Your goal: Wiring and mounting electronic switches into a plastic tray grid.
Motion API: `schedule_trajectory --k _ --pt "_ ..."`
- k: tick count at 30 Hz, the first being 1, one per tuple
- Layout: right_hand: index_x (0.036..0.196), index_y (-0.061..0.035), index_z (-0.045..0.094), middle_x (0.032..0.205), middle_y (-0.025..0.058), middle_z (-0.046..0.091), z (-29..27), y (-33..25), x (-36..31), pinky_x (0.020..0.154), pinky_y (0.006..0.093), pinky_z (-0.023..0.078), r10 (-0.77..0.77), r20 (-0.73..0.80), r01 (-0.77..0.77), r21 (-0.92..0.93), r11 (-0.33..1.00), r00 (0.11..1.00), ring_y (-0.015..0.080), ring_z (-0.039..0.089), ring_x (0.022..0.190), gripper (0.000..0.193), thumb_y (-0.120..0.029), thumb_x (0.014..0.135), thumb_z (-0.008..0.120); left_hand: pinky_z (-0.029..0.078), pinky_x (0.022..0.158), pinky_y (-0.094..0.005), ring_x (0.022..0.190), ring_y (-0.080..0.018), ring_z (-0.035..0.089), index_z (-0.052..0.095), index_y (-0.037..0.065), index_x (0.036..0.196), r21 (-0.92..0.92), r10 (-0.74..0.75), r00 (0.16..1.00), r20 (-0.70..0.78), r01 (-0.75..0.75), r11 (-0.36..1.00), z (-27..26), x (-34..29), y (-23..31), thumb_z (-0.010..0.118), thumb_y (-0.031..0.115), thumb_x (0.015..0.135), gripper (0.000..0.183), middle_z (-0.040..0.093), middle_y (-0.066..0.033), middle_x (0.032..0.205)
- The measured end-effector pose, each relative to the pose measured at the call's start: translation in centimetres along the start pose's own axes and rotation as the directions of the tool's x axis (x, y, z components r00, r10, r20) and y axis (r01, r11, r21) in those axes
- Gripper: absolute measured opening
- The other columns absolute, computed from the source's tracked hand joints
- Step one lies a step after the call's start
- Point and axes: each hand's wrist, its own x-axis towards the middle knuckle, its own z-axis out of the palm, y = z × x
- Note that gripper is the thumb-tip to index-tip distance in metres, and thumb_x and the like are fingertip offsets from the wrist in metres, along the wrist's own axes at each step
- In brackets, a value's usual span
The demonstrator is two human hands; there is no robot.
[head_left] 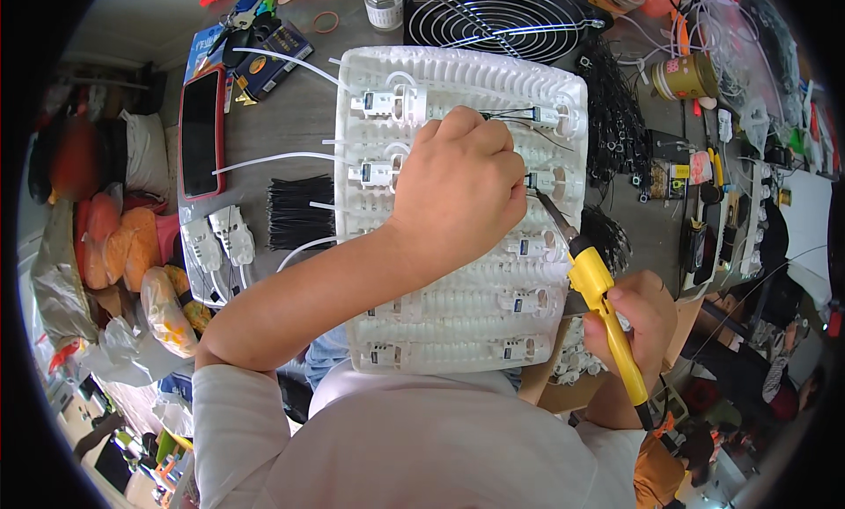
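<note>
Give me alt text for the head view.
A person's right hand holds a yellow soldering iron, angled toward the left hand, which is over a ribbed white tray of small white fittings. A wire-guarded fan lies beyond the tray; a phone lies to its left.

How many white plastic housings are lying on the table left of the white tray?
2: one housing just below the phone in view; another housing beside it, nearer the tray. The left forearm may hide more.
</note>
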Motion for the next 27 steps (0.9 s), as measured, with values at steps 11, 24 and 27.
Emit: schedule_trajectory --k 11,24,27 --pt "0.12 -0.0092 0.059 0.082 0.0124 0.064 0.31 0.4 -0.3 0.056 0.0362 0.043 -0.027 -0.003 0.027 0.021 0.999 1.0 0.0268 0.057 0.064 0.048 -0.013 0.078 0.082 0.05 0.086 -0.0418 0.099 -0.0264 0.059 0.071 0.009 0.074 0.006 -0.003 1.0 0.001 0.003 1.0 0.03 -0.05 0.04 0.074 0.013 0.074 0.005 0.065 -0.0022 0.095" --pt "0.122 -0.0088 0.059 0.082 0.0124 0.064 0.38 0.38 0.14 0.057 0.0365 0.044 -0.055 0.02 0.055 0.002 0.998 0.998 0.0274 0.057 0.064 0.047 -0.013 0.08 0.082 0.05 0.085 -0.0417 0.099 -0.0259 0.059 0.071 0.01 0.073 0.014 0.0 1.0 -0.014 0.001 1.0 0.19 -0.06 -0.01 0.074 0.014 0.074 0.005 0.065 -0.0013 0.094" --pt "0.122 -0.0086 0.058 0.084 0.0136 0.063 0.46 0.6 -0.11 0.057 0.0363 0.044 -0.04 0.024 0.04 0.012 0.999 0.999 0.0273 0.057 0.065 0.047 -0.015 0.081 0.081 0.049 0.086 -0.0419 0.099 -0.0261 0.059 0.071 0.01 0.074 0.017 -0.002 1.0 -0.015 0.002 1.0 0.24 -0.13 0.02 0.074 0.014 0.074 0.005 0.066 -0.0013 0.094"
